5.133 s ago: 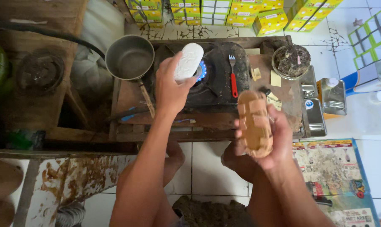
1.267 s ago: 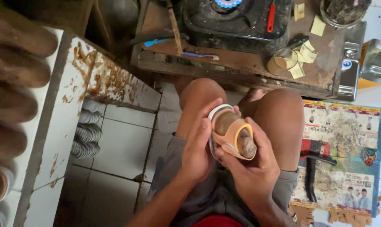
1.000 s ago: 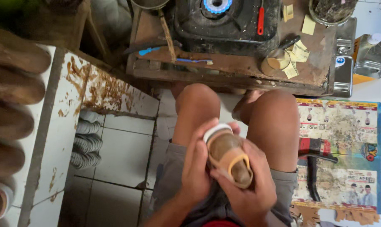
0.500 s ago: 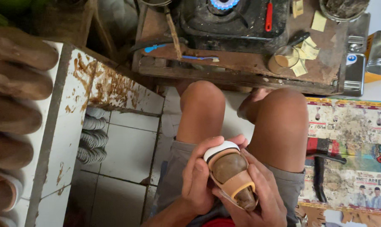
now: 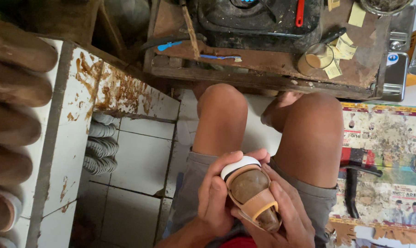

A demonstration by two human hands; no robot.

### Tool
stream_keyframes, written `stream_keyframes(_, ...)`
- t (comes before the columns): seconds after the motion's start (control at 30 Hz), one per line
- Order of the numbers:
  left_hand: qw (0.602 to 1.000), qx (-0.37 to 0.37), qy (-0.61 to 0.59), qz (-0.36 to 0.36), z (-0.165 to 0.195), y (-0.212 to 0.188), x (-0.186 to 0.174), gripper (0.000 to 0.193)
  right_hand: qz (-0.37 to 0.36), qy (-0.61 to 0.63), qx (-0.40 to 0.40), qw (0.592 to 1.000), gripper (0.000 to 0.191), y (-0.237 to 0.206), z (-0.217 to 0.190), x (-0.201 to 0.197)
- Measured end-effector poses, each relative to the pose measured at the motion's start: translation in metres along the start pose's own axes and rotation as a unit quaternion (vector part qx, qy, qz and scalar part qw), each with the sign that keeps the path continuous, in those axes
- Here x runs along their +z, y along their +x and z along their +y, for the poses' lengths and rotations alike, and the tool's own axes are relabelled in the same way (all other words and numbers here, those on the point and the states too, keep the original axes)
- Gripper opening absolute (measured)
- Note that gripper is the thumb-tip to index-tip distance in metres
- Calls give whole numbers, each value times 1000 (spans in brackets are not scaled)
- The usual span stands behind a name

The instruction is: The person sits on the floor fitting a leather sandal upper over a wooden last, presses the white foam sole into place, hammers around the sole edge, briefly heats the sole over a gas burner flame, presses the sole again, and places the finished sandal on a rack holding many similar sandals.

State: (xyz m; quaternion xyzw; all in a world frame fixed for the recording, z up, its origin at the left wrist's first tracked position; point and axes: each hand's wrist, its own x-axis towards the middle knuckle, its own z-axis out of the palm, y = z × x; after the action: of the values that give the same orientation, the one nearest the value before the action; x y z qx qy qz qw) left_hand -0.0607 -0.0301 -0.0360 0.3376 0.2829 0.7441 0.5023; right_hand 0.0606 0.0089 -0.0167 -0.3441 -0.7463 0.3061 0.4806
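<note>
While both hands, left (image 5: 219,197) and right (image 5: 281,216), grip clamped on the shoe (image 5: 251,193) over the lap, its white sole looks seated; pressing seems unfinished.

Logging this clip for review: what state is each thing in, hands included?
Left hand: grip closed round the shoe's side.
Right hand: grip cupping the shoe from below.
Tan shoe: held over the lap, white sole at its toe end, on a dark form.
Gas stove: burner lit, blue flame at the top edge.
Small cup: upright, open, tan contents.
</note>
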Motion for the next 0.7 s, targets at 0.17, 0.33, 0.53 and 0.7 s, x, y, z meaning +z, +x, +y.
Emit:
stream_keyframes(0.17,1000,-9,-15,13,-1,-2,0,49,0,4,12,1000,82,-3,0,2)
stream_keyframes(0.33,1000,-4,-10,13,1,-3,-1,49,-22,2,17,1000,84,-5,0,0)
stream_keyframes(0.53,1000,1,3,9,4,-3,-2,49,-24,19,21,999,82,-6,-2,-1)
stream_keyframes(0.7,1000,-5,-4,7,5,-3,-3,49,-34,14,32,999,81,-4,-4,-1)
